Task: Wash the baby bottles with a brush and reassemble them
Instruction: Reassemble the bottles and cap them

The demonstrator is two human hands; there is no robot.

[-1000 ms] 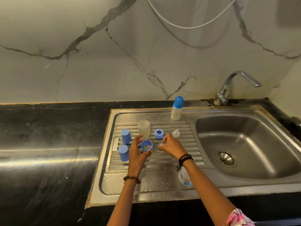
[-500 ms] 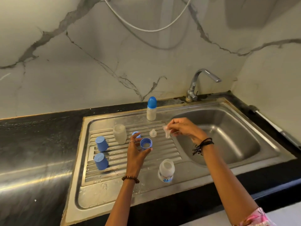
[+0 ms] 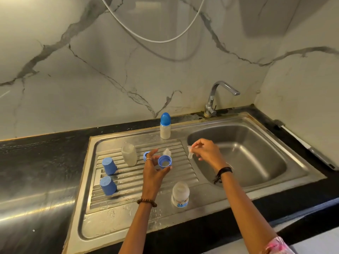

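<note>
Head view. The left hand holds a blue ring between curled fingers and thumb, its opening facing up toward the camera, above the ribbed drainboard of the sink. The right hand pinches a clear teat between thumb and fingertips over the left edge of the basin; the teat hangs with its long axis near vertical, though which end points down cannot be told.

Key relation: the teat lies just right of the ring and slightly farther from the person, and the two are apart. Judged next step: seat the teat in the ring. This calls for bringing the teat's long axis in line with the ring's opening. The right hand is the nearer to the teat, the left to the ring.

Other parts: an open bottle stands far left on the drainboard; a second bottle stands near, beside the basin. A capped bottle stands at the far edge. Two caps sit inverted at left. A second ring and teat lie behind the left hand.
</note>
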